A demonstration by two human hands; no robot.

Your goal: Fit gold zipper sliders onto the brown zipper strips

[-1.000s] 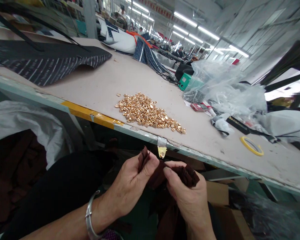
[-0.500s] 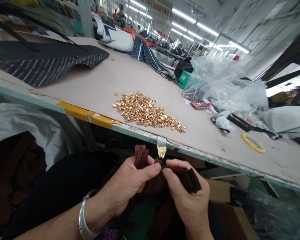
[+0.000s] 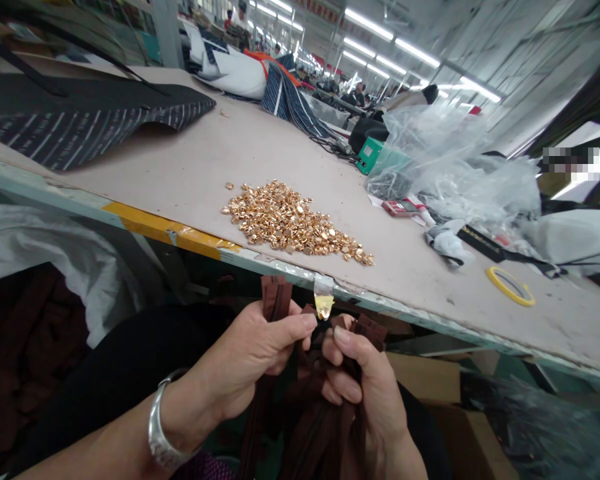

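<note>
My left hand (image 3: 257, 350), with a silver bracelet at its wrist, is closed on brown zipper tape (image 3: 276, 297) whose end sticks up above the fingers. To its right, my right hand (image 3: 365, 373) is closed round more brown tape (image 3: 370, 331). Brown strips hang down below both hands. Between and just above the hands, a small holder with yellow tape (image 3: 323, 303) is fixed to the table edge and has a gold piece at its tip. A pile of small gold metal pieces (image 3: 290, 220) lies on the table beyond.
Striped black fabric (image 3: 95, 130) lies on the table (image 3: 195, 167) at left. Plastic bags (image 3: 460, 173), a green box (image 3: 370, 156) and a yellow tape roll (image 3: 510, 287) are at right. A cardboard box (image 3: 425, 377) stands below the table, and people are in the distance.
My hands have moved slightly apart at the fingertips. My right hand has turned, its fingers now curled round the brown tape. The left hand's tape has shifted a little up and left.
</note>
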